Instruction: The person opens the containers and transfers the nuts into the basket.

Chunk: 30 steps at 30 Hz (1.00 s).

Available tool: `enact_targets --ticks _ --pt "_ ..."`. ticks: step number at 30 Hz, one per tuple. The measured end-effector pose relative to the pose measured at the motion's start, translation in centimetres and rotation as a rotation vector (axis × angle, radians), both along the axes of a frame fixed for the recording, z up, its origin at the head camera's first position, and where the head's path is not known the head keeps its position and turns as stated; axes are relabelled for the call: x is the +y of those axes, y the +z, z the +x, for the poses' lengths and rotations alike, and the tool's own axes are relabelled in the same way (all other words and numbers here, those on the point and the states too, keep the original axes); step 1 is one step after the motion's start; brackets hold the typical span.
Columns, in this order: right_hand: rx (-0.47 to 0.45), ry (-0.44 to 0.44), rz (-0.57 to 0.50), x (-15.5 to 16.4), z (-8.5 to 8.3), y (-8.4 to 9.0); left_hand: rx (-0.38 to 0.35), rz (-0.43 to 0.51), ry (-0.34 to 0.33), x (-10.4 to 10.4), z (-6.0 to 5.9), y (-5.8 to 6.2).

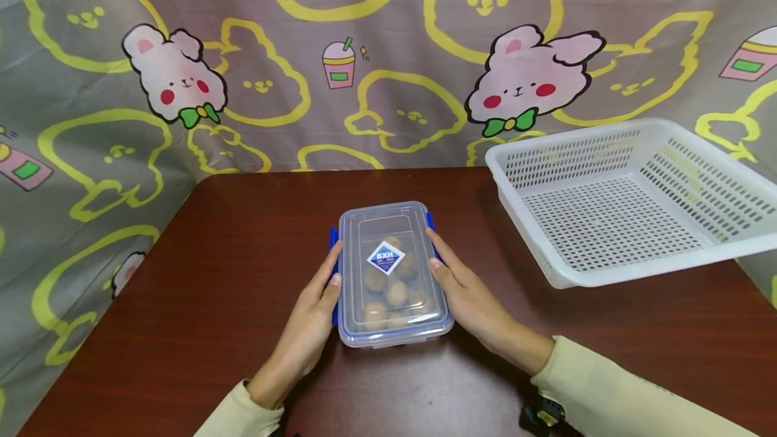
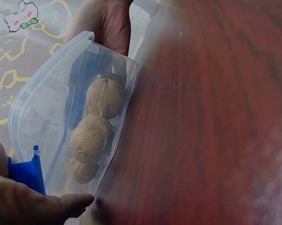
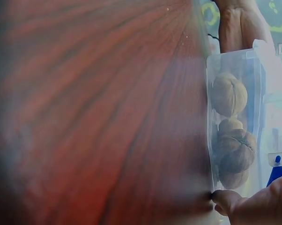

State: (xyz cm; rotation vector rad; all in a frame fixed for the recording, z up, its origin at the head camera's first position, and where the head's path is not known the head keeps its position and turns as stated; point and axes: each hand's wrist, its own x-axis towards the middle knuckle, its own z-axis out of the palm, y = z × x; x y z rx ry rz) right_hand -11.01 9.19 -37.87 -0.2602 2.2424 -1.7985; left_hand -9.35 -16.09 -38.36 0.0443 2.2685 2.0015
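Observation:
A clear plastic food container (image 1: pixel 382 220) with a closed lid is in the middle of the head view, low over the table. Several walnuts (image 2: pixel 105 97) show through its wall, gathered towards the near end. On the lid is a blue and white diamond label (image 1: pixel 386 258). My left hand (image 1: pixel 305 330) grips the left long side, beside a blue clip (image 2: pixel 28 174). From the opposite side my right hand (image 1: pixel 476 303) holds it, near another blue clip (image 3: pixel 278 175). Fingertips of both hands reach the container's lower edge in the wrist views.
A white perforated plastic basket (image 1: pixel 549 248) stands at the right of the dark red-brown table (image 1: pixel 243 255). Behind the table hangs a grey curtain (image 1: pixel 400 39) with yellow outlines and rabbit faces. A black wrist device (image 1: pixel 543 415) sits by the right sleeve.

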Motion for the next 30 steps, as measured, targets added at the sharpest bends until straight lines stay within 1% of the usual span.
enact_targets --ticks 4,8,12,17,21,25,30 --pt "0.003 0.002 -0.021 -0.03 -0.01 -0.07 -0.009 -0.030 0.024 0.02 -0.04 0.10" --pt "0.007 0.013 -0.034 -0.05 -0.05 -0.14 -0.002 -0.072 0.055 -0.01 0.05 0.21" --pt "0.008 0.014 -0.044 -0.02 -0.05 -0.19 0.016 -0.111 0.081 0.00 0.22 0.32" --pt "0.002 0.015 -0.056 -0.06 -0.07 -0.17 0.040 -0.132 0.092 0.04 0.36 0.40" --pt "0.002 0.017 -0.053 -0.09 -0.08 -0.16 0.042 -0.132 0.097 0.06 0.37 0.38" --pt "0.000 0.014 -0.042 -0.03 -0.09 -0.22 0.024 -0.106 0.098 0.09 0.32 0.27" --pt "-0.014 -0.003 -0.015 0.10 -0.10 -0.26 0.014 -0.071 0.078 0.13 0.23 0.20"
